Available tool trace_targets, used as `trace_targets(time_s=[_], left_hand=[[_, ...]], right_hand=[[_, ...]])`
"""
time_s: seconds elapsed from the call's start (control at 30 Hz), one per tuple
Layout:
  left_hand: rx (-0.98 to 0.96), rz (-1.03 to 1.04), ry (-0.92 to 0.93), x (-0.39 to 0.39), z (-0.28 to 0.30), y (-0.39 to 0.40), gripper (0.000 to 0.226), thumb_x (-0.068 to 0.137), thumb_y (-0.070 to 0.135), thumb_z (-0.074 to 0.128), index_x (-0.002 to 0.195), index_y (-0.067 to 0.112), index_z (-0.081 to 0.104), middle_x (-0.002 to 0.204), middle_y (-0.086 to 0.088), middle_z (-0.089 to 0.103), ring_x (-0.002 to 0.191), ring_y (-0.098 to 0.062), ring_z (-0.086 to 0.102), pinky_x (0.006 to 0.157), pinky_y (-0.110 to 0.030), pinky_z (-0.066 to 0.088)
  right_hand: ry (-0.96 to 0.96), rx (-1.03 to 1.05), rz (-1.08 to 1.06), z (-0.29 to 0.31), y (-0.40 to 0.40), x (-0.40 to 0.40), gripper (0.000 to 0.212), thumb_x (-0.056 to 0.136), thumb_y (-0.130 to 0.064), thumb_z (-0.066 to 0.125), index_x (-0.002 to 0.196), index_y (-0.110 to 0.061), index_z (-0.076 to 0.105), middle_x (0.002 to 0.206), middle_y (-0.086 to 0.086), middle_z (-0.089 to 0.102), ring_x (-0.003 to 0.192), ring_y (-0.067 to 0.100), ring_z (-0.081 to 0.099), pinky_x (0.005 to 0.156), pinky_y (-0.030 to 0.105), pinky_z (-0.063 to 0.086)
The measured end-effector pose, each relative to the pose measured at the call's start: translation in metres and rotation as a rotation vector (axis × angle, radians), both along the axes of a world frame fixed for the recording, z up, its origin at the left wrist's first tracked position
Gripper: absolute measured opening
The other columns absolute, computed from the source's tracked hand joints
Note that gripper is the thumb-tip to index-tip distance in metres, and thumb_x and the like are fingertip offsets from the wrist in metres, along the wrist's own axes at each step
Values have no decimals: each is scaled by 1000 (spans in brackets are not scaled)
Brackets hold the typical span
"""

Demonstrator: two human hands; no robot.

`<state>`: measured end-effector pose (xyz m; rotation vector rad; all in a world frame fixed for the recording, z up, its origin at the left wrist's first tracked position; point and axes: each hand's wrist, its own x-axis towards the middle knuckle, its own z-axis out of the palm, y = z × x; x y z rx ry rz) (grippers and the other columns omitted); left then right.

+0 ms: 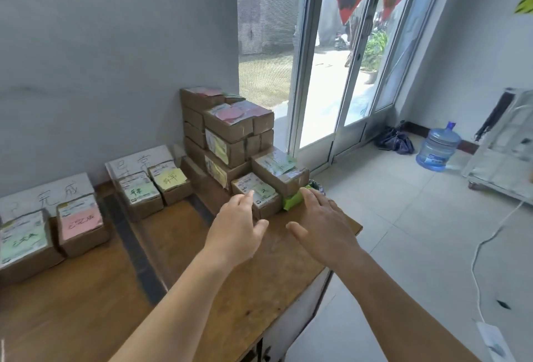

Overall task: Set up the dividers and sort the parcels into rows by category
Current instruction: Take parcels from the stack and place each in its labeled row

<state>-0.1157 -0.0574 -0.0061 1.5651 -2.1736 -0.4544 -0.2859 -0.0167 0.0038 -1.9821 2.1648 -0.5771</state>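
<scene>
Sorting stage, with the dividers already laid. Two dark divider strips (131, 246) run across the wooden table (86, 304), marking off rows headed by white handwritten cards. The row at 9 o'clock holds two labelled parcels (79, 223); the middle row (155, 188) holds two more, with green and yellow labels. The unsorted stack of brown parcels (227, 136) stands at 12 o'clock against the wall. Both hands reach toward its foot: the left hand (236, 232) and right hand (323, 223) are spread open and hold nothing, flanking a small parcel (256, 196) with a white-and-green label at the near edge of the stack. A green packet (292, 200) lies just beyond the right fingertips. The next move probably calls for closing both hands on the small parcel's sides, reading its label, and carrying it toward 9 o'clock to the matching row.
</scene>
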Motion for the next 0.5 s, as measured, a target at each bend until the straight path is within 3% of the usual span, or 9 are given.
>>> trace_targets(time_s=[0.23, 0.5], left_hand=[[123, 15, 3, -37, -16, -74, 72, 93, 41, 53, 151, 14, 19, 153, -3, 28, 138, -22, 30, 105, -34, 33], [279, 102, -91, -71, -54, -114, 68, 94, 36, 52, 151, 25, 17, 157, -1, 16, 141, -25, 22, 109, -38, 30]], right_hand=[[-73, 31, -71, -9, -70, -36, 79, 86, -44, 62, 149, -21, 20, 154, 2, 27, 140, 22, 23, 115, 38, 23], [-121, 126, -51, -38, -135, -58, 87, 84, -47, 63, 151, -28, 11, 158, 3, 8, 144, 26, 9, 117, 42, 18]])
